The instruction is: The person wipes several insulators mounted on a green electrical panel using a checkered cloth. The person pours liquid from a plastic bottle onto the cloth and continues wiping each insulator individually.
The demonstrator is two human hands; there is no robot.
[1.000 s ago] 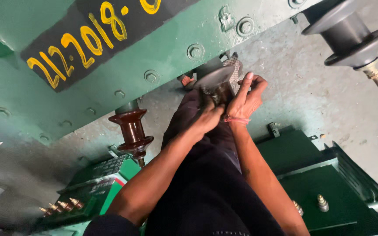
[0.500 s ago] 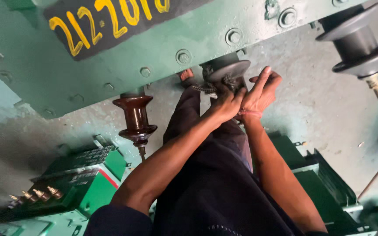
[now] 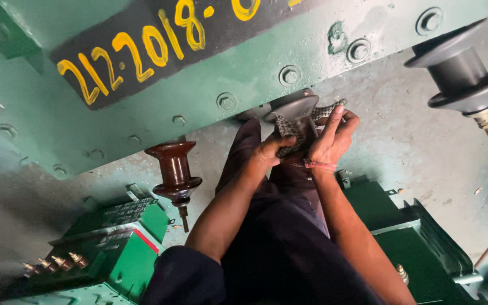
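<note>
A: Entry, left to right. A brown ribbed insulator (image 3: 174,172) is seen standing out from the green bolted flange (image 3: 210,85), untouched. Right of it, the left hand (image 3: 269,152) is closed on the lower end of a checked cloth (image 3: 289,131).

B: And the cloth's position?

A: It is wrapped around the stem of the middle grey insulator (image 3: 293,107), just under its disc. The right hand (image 3: 330,141) is clamped on the other end, fingers (image 3: 340,116) pressed against the disc edge. A second grey insulator (image 3: 461,73) stands well apart at right, its threaded stud bare.

B: Risks noted?

A: Judged only: if the cloth is pulled unevenly, it could be slipped off the stem and a knuckle struck on the flange bolts. Side load on the stem could crack the shed or loosen its seat. The cloth could be snagged under the disc.
</note>
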